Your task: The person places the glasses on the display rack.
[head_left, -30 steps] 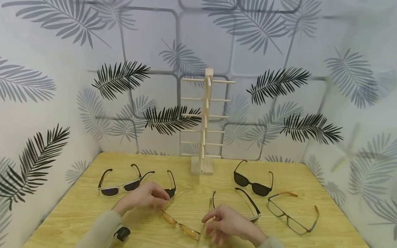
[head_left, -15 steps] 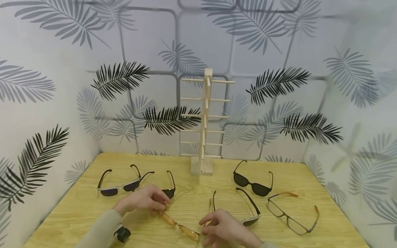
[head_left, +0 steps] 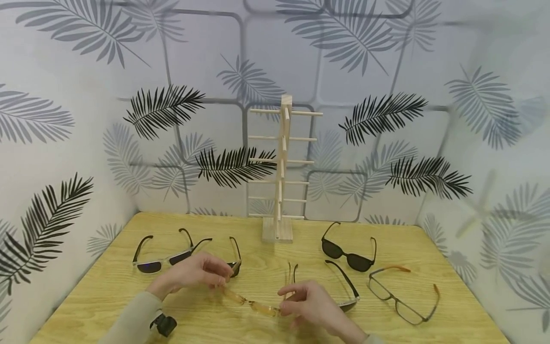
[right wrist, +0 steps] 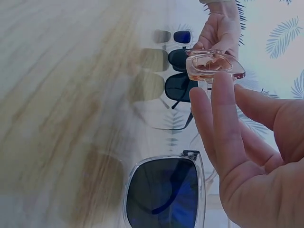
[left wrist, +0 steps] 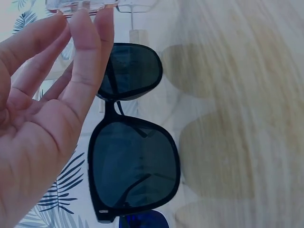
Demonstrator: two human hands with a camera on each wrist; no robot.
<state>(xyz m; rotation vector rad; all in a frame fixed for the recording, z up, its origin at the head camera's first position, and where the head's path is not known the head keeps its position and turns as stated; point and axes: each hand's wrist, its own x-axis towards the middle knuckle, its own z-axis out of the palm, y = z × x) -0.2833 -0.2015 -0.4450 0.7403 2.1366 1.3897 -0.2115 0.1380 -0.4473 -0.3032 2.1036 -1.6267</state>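
Amber-tinted clear glasses are held up between both hands, lenses toward the near side and temples pointing back. The left hand pinches one end of them; in the left wrist view its fingertips meet the frame at the top edge. My right hand pinches the other end with thumb and fingers, as the right wrist view shows at the lens. Black sunglasses lie just behind the left hand. Sunglasses with a clear front and black temples lie beside the right hand, partly hidden in the head view.
A wooden rack with several pegs stands at the back of the wooden table. Clear-framed sunglasses lie left; black sunglasses and thin-framed glasses lie right. Patterned walls surround the table.
The amber glasses have risen off the table, their right end moving up and slightly back. The right hand has closed on that end; the left hand has shifted slightly left.
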